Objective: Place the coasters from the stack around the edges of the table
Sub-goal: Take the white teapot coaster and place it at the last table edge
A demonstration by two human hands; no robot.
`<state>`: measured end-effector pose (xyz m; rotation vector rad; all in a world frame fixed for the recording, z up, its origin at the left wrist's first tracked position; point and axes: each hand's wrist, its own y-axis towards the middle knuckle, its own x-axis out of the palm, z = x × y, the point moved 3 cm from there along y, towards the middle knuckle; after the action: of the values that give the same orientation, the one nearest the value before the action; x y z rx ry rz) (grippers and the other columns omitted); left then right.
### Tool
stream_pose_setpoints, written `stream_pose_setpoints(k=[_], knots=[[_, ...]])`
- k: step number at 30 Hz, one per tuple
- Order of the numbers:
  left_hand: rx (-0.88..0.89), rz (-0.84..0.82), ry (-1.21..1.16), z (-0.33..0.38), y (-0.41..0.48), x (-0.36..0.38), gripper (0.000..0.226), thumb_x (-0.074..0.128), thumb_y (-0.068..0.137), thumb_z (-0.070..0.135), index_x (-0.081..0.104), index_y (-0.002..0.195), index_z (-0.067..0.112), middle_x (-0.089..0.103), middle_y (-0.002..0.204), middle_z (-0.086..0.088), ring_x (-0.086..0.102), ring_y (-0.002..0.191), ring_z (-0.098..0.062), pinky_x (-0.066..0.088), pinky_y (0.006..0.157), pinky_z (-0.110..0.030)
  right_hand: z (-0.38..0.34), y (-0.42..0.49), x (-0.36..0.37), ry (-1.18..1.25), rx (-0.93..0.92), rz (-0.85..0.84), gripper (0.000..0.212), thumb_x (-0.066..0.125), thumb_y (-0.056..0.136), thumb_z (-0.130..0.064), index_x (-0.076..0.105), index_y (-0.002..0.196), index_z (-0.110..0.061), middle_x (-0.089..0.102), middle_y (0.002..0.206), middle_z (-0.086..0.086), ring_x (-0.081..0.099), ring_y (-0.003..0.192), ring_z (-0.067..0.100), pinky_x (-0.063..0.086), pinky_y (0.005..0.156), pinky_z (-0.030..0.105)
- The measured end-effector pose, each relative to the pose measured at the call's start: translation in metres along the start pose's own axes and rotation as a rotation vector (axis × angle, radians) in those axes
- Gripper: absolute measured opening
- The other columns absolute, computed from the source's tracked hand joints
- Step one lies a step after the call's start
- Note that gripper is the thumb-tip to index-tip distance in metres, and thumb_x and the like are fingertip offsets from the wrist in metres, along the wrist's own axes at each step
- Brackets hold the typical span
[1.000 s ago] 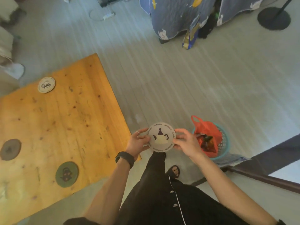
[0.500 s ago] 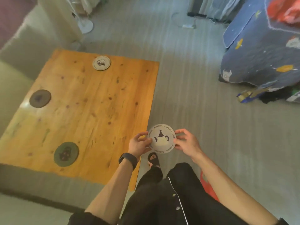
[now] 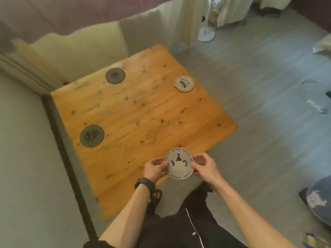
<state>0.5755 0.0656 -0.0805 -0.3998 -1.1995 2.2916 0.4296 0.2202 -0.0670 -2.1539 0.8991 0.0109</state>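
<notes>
Head view: left hand (image 3: 155,167) and right hand (image 3: 203,165) pinch 1 coaster (image 3: 179,163) at the tabletop (image 3: 143,113) edge; released there, it could drop off.

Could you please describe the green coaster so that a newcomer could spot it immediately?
Find the square orange wooden table. Along its edge beside the pale sofa lies the round dark green coaster. Its neighbour, the brown round coaster, lies farther away; the pale round coaster lies opposite.
</notes>
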Motion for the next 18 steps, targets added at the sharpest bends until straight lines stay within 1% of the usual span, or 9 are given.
stream_pose_setpoints(k=[2,4,6,9,11,13,16,18], knots=[[0.004,0.081,-0.074,0.001,-0.002,0.015,0.023,0.067,0.088,0.004,0.06,0.11,0.006,0.068,0.103,-0.011,0.067,0.094,-0.025,0.058,0.084,-0.045,-0.011,0.02,-0.014,-0.08,-0.031,-0.067,0.016,0.07,0.091,-0.013,0.062,0.099,-0.025,0.072,0.103,0.003,0.072,0.091,0.018,0.063,0.08,0.041],[0.009,0.147,-0.143,0.002,-0.002,0.027,0.019,0.067,0.087,0.004,0.061,0.104,0.01,0.067,0.107,-0.012,0.066,0.097,-0.026,0.058,0.085,-0.045,-0.023,0.037,-0.025,-0.152,-0.056,-0.124,0.015,0.069,0.092,-0.014,0.061,0.098,-0.025,0.071,0.102,0.002,0.071,0.089,0.017,0.063,0.08,0.041],[0.027,0.209,-0.213,0.003,-0.002,0.035,0.017,0.068,0.087,0.004,0.061,0.1,0.012,0.067,0.108,-0.013,0.066,0.099,-0.028,0.059,0.082,-0.044,-0.034,0.052,-0.033,-0.23,-0.089,-0.186,0.014,0.069,0.092,-0.016,0.06,0.097,-0.026,0.07,0.1,0.0,0.071,0.089,0.016,0.063,0.08,0.041],[0.031,0.27,-0.277,0.001,-0.002,0.042,0.016,0.067,0.088,0.004,0.061,0.101,0.011,0.067,0.107,-0.014,0.067,0.099,-0.031,0.06,0.077,-0.041,-0.044,0.073,-0.038,-0.328,-0.136,-0.264,0.011,0.069,0.092,-0.022,0.061,0.099,-0.027,0.07,0.098,-0.004,0.072,0.087,0.015,0.063,0.079,0.041],[0.03,0.293,-0.291,-0.005,0.004,0.043,0.016,0.066,0.089,0.004,0.062,0.102,0.012,0.067,0.107,-0.013,0.067,0.099,-0.029,0.06,0.075,-0.038,-0.043,0.087,-0.036,-0.378,-0.154,-0.285,0.01,0.069,0.092,-0.025,0.061,0.097,-0.029,0.07,0.095,-0.006,0.072,0.084,0.015,0.063,0.078,0.043],[0.027,0.343,-0.267,-0.012,0.016,0.041,0.015,0.067,0.088,0.007,0.063,0.102,0.014,0.068,0.105,-0.011,0.067,0.098,-0.026,0.059,0.076,-0.037,-0.041,0.101,-0.029,-0.422,-0.173,-0.301,0.01,0.069,0.091,-0.026,0.062,0.097,-0.03,0.07,0.094,-0.008,0.071,0.083,0.013,0.062,0.079,0.043],[0.013,0.455,-0.12,-0.023,0.038,0.032,0.013,0.072,0.085,0.016,0.067,0.096,0.018,0.071,0.101,-0.006,0.066,0.096,-0.022,0.055,0.086,-0.041,-0.032,0.121,-0.014,-0.449,-0.183,-0.311,0.011,0.07,0.089,-0.028,0.061,0.095,-0.033,0.069,0.094,-0.009,0.069,0.087,0.011,0.061,0.083,0.042],[0.013,0.497,-0.071,-0.028,0.049,0.028,0.013,0.072,0.085,0.017,0.067,0.098,0.016,0.07,0.099,-0.004,0.065,0.093,-0.019,0.054,0.086,-0.037,-0.023,0.131,-0.002,-0.462,-0.177,-0.321,0.01,0.069,0.089,-0.029,0.061,0.095,-0.033,0.069,0.095,-0.008,0.069,0.088,0.012,0.061,0.084,0.042]])
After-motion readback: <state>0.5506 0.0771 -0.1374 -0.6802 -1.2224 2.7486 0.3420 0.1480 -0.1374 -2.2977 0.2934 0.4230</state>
